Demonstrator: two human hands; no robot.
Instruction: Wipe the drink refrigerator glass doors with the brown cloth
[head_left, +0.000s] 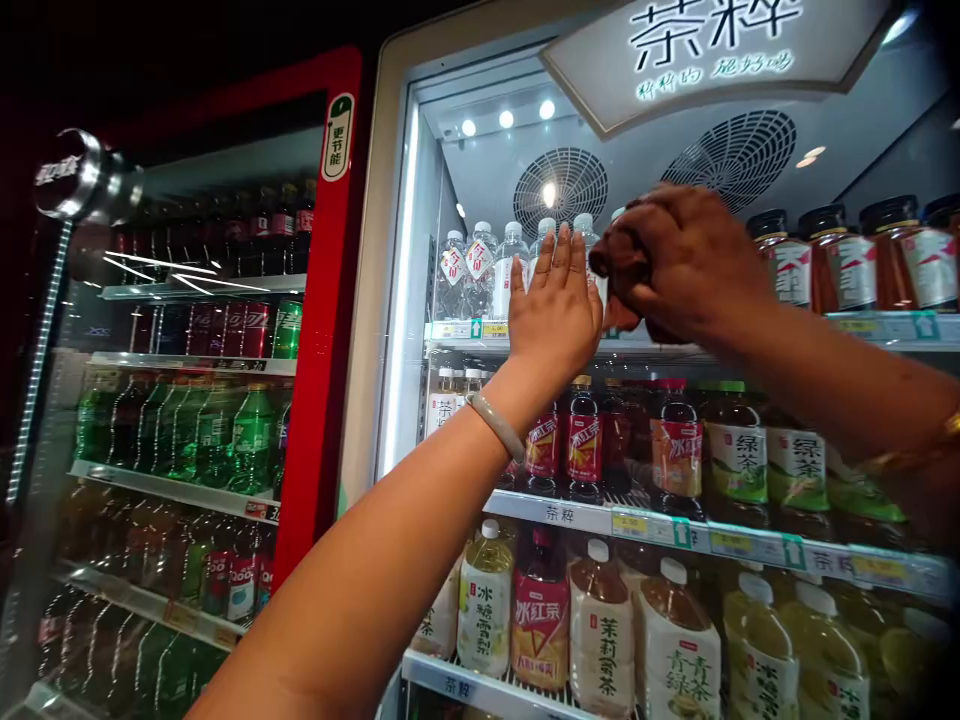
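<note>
My left hand (pixel 556 315) lies flat with its fingers spread, seemingly against the glass door (pixel 480 180) of a lit drinks fridge. A pale bangle (pixel 495 427) circles that wrist. To its right, my right hand (pixel 694 260) is closed around a bunched dark brown cloth (pixel 621 262), which appears to be at the glass. Part of the cloth is hidden behind the fingers. Beyond the hands, clear water bottles (pixel 480 265) stand on the top shelf, and red-labelled tea bottles (pixel 584 440) sit one shelf lower.
A red-framed fridge (pixel 319 340) with cola, cans and green bottles stands at the left. Its metal-trimmed handle (pixel 71 180) sticks out. An illuminated sign (pixel 712 75) hangs across the upper part of the fridge before me. Larger tea bottles (pixel 602 630) fill the lower shelf.
</note>
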